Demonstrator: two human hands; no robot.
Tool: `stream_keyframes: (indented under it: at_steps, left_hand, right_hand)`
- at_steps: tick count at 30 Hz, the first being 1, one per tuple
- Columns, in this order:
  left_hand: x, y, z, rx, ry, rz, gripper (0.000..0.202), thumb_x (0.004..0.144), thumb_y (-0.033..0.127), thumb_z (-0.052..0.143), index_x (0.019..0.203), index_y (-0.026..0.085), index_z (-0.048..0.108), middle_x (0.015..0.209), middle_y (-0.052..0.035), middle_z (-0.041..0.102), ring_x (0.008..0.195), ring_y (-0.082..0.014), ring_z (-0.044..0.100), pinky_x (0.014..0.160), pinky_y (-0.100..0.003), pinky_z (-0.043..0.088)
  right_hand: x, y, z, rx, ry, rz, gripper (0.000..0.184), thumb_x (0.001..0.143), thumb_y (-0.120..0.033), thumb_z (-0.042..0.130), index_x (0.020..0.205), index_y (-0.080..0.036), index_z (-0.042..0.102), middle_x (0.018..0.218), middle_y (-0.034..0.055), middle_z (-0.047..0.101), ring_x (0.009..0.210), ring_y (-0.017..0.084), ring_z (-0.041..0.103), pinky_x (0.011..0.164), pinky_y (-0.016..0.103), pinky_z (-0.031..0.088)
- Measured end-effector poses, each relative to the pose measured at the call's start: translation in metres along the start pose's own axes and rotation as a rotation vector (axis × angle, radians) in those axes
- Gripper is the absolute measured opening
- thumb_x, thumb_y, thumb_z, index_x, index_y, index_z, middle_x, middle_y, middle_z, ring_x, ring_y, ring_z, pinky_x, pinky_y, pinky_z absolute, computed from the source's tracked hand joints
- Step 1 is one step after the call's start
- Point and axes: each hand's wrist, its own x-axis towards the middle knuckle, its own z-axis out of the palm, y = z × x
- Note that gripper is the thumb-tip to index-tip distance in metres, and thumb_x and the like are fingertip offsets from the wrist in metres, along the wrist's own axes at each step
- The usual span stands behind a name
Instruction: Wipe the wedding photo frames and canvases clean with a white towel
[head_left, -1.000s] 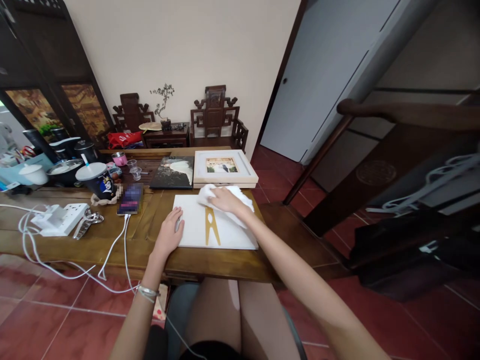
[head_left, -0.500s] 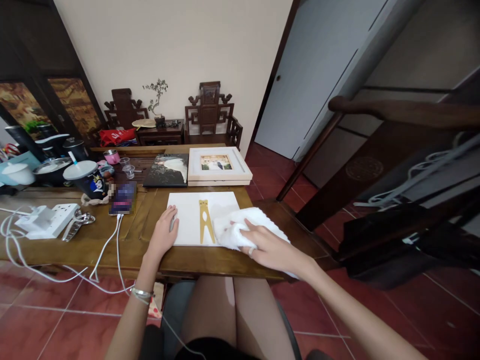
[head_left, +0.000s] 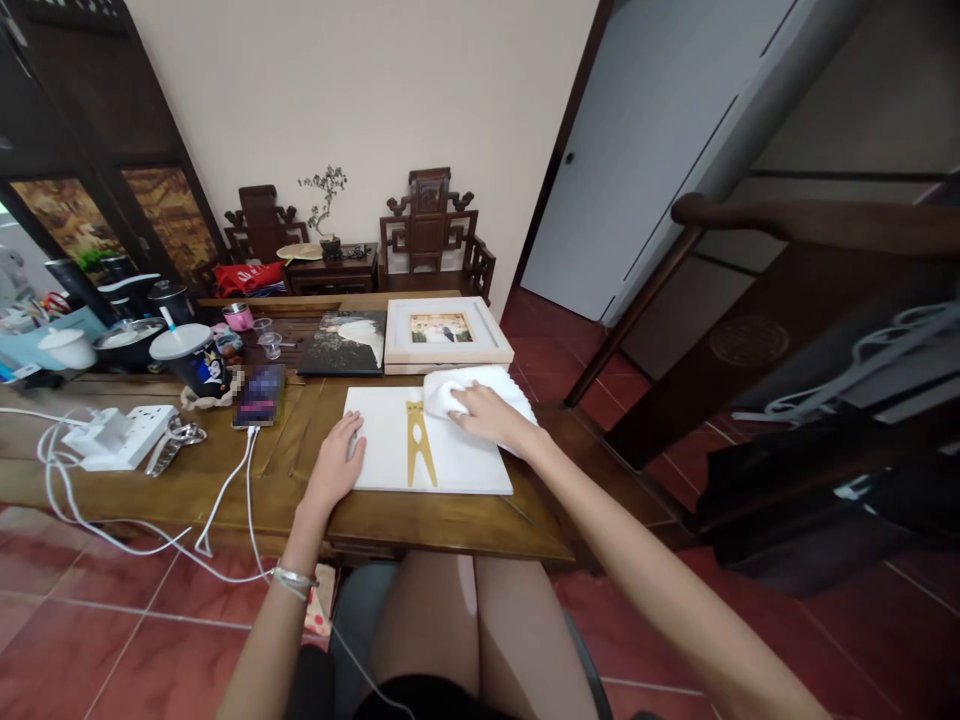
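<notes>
A flat white board (head_left: 472, 467) with a gold long-legged animal figure (head_left: 416, 462) on it lies near the table's front edge. My left hand (head_left: 339, 465) rests on the board's left edge, fingers stretched out, holding nothing. Bunched under the fingers of my right hand (head_left: 484, 412) is a white towel (head_left: 448, 388). It covers the board's far right corner and hangs past that side, so part of the board is hidden there.
Behind the board lie a dark photo panel (head_left: 337, 345) and a white picture frame (head_left: 491, 340). Leftward are a phone (head_left: 259, 397) on a cable, a lidded cup (head_left: 187, 350) and a power strip (head_left: 135, 437). A wooden chair (head_left: 675, 350) stands at the right.
My right hand has moved the towel from the board's near right part to its far right corner. My left hand stays on the left edge. The view has shifted slightly.
</notes>
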Motion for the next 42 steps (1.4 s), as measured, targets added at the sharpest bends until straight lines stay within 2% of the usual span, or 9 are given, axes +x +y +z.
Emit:
stream_keyframes:
  at_steps: [6, 10, 13, 16, 21, 25, 29, 37, 42]
  left_hand:
    - [0.000, 0.000, 0.000, -0.009, 0.001, 0.013, 0.037, 0.088, 0.028, 0.044, 0.118, 0.014, 0.060, 0.136, -0.0153, 0.054, 0.131, -0.0251, 0.046, 0.113, -0.046, 0.032]
    - [0.000, 0.001, 0.000, -0.009, -0.009, 0.011, 0.038, 0.088, 0.028, 0.044, 0.119, 0.011, 0.060, 0.136, -0.0172, 0.053, 0.132, -0.0256, 0.045, 0.113, -0.045, 0.031]
    - [0.000, 0.001, 0.000, -0.012, -0.014, 0.011, 0.038, 0.088, 0.028, 0.044, 0.119, 0.011, 0.059, 0.137, -0.0170, 0.053, 0.132, -0.0255, 0.045, 0.114, -0.045, 0.031]
    - [0.000, 0.001, 0.000, -0.017, -0.006, 0.014, 0.038, 0.088, 0.027, 0.044, 0.118, 0.013, 0.060, 0.136, -0.0155, 0.054, 0.131, -0.0250, 0.046, 0.113, -0.045, 0.031]
    - [0.001, 0.000, -0.001, -0.028, 0.004, 0.018, 0.036, 0.087, 0.028, 0.045, 0.116, 0.014, 0.061, 0.134, -0.0135, 0.056, 0.130, -0.0246, 0.047, 0.113, -0.044, 0.032]
    - [0.001, 0.001, -0.002, -0.014, -0.005, 0.014, 0.036, 0.087, 0.027, 0.045, 0.117, 0.014, 0.061, 0.134, -0.0140, 0.056, 0.130, -0.0247, 0.047, 0.113, -0.045, 0.032]
    - [0.001, 0.003, -0.003, -0.007, -0.011, 0.009, 0.038, 0.087, 0.027, 0.045, 0.117, 0.011, 0.061, 0.135, -0.0157, 0.055, 0.131, -0.0257, 0.047, 0.113, -0.044, 0.032]
    - [0.001, 0.006, -0.003, 0.000, -0.024, 0.012, 0.039, 0.088, 0.027, 0.044, 0.118, 0.010, 0.060, 0.136, -0.0160, 0.054, 0.132, -0.0255, 0.045, 0.114, -0.043, 0.031]
    - [0.001, 0.005, -0.002, 0.008, -0.032, 0.014, 0.039, 0.088, 0.026, 0.043, 0.120, 0.009, 0.059, 0.137, -0.0165, 0.053, 0.132, -0.0260, 0.044, 0.114, -0.044, 0.031]
  right_hand:
    - [-0.078, -0.031, -0.002, 0.051, -0.027, -0.147, 0.017, 0.080, -0.013, 0.048, 0.087, -0.016, 0.062, 0.120, 0.0158, 0.062, 0.127, 0.030, 0.044, 0.104, 0.045, 0.031]
    - [-0.113, -0.042, -0.008, 0.123, -0.074, -0.211, 0.019, 0.077, -0.011, 0.049, 0.088, -0.019, 0.063, 0.118, 0.0133, 0.064, 0.131, 0.029, 0.042, 0.108, 0.046, 0.028]
    - [-0.108, -0.039, -0.010, 0.105, -0.095, -0.142, 0.018, 0.080, -0.014, 0.048, 0.090, -0.018, 0.063, 0.114, 0.0136, 0.065, 0.124, 0.031, 0.048, 0.102, 0.044, 0.035]
    - [-0.078, -0.027, -0.007, 0.034, -0.089, -0.049, 0.017, 0.084, -0.018, 0.047, 0.091, -0.016, 0.062, 0.101, 0.0135, 0.068, 0.110, 0.031, 0.057, 0.092, 0.038, 0.041]
    - [-0.013, -0.002, 0.003, -0.008, -0.021, 0.022, 0.021, 0.088, -0.021, 0.043, 0.091, -0.013, 0.062, 0.091, 0.0141, 0.068, 0.096, 0.030, 0.060, 0.087, 0.037, 0.040]
    - [0.008, 0.005, 0.009, -0.022, 0.026, 0.040, 0.023, 0.089, -0.020, 0.042, 0.093, -0.010, 0.063, 0.096, 0.0166, 0.068, 0.096, 0.030, 0.060, 0.091, 0.039, 0.037]
    - [-0.014, -0.007, 0.012, -0.020, 0.038, -0.022, 0.020, 0.086, -0.018, 0.046, 0.094, -0.010, 0.063, 0.112, 0.0195, 0.064, 0.114, 0.032, 0.053, 0.102, 0.044, 0.030]
    - [-0.112, -0.045, 0.004, 0.114, -0.019, -0.207, 0.020, 0.074, -0.010, 0.049, 0.087, -0.016, 0.063, 0.134, 0.0147, 0.055, 0.137, 0.030, 0.032, 0.115, 0.051, 0.018]
    - [-0.104, -0.038, 0.001, 0.128, -0.030, -0.166, 0.016, 0.079, -0.013, 0.048, 0.085, -0.017, 0.063, 0.129, 0.0151, 0.059, 0.134, 0.030, 0.038, 0.110, 0.045, 0.029]
